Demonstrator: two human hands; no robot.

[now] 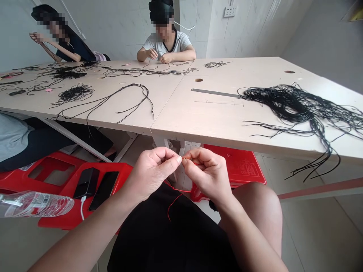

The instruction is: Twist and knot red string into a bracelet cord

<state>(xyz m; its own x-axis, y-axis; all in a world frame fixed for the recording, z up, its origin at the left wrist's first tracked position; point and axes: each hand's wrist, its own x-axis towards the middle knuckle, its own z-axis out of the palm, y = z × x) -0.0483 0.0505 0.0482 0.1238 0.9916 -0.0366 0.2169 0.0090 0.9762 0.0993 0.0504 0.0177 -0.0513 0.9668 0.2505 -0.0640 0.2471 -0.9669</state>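
A thin red cord (173,187) is pinched between my two hands, which meet fingertip to fingertip over my lap. My left hand (159,168) is closed, thumb against forefinger, on the cord. Right beside it, my right hand (208,172) is closed on the same cord with its fingers curled. Below the hands the cord loops down, and a loose end lies on the black cloth over my lap (170,241). The short stretch at the fingertips is mostly covered by them.
Bundles of black cord (292,104) and a metal ruler (215,92) lie on the table (176,113). Two people work across it. Red stools (241,166) stand below; the left one holds a phone (104,190), a power bank (86,182) and a bottle (36,204).
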